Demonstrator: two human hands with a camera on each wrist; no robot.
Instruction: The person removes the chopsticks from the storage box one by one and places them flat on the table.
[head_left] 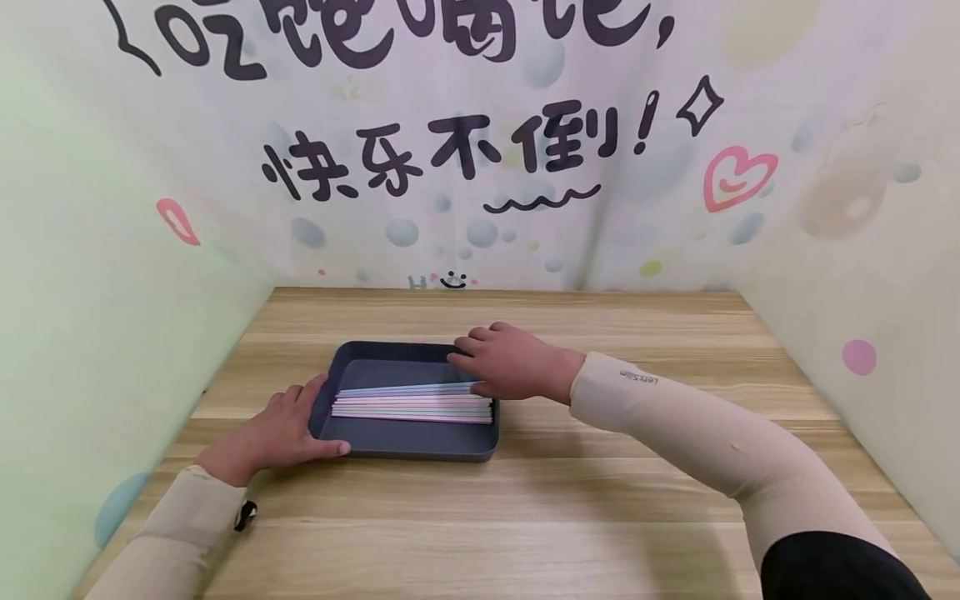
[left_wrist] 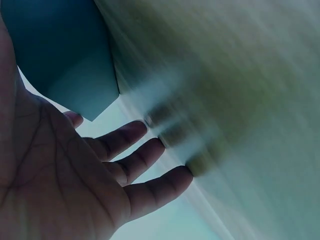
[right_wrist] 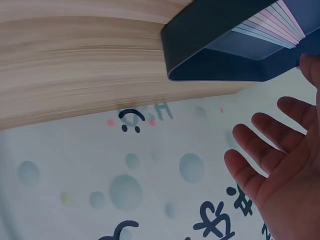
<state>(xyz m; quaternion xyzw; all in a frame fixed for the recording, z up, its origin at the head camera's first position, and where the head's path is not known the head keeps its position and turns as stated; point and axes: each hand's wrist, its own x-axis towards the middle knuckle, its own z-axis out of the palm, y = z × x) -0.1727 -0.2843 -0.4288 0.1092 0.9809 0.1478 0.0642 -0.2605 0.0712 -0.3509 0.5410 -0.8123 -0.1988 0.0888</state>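
Observation:
A dark grey-blue rectangular tray (head_left: 420, 446) stands on the wooden table. Lying lengthwise inside it is a bundle of long thin pastel sticks (head_left: 412, 407), in white, pink and pale blue. My left hand (head_left: 277, 429) rests at the tray's left end, its thumb on the near-left corner. In the left wrist view the fingers of the left hand (left_wrist: 135, 170) extend loosely beside the tray wall (left_wrist: 85, 90). Over the tray's far right corner, my right hand (head_left: 510, 362) hides part of the rim and the sticks' right ends. Its fingers (right_wrist: 260, 165) are nearly straight in the right wrist view.
The wooden table (head_left: 480, 533) runs back to a printed wall hanging (head_left: 465, 225) with dark lettering and bubbles. Pale walls (head_left: 90, 250) close in both sides. A small black item (head_left: 245, 515) sits at the left sleeve's edge.

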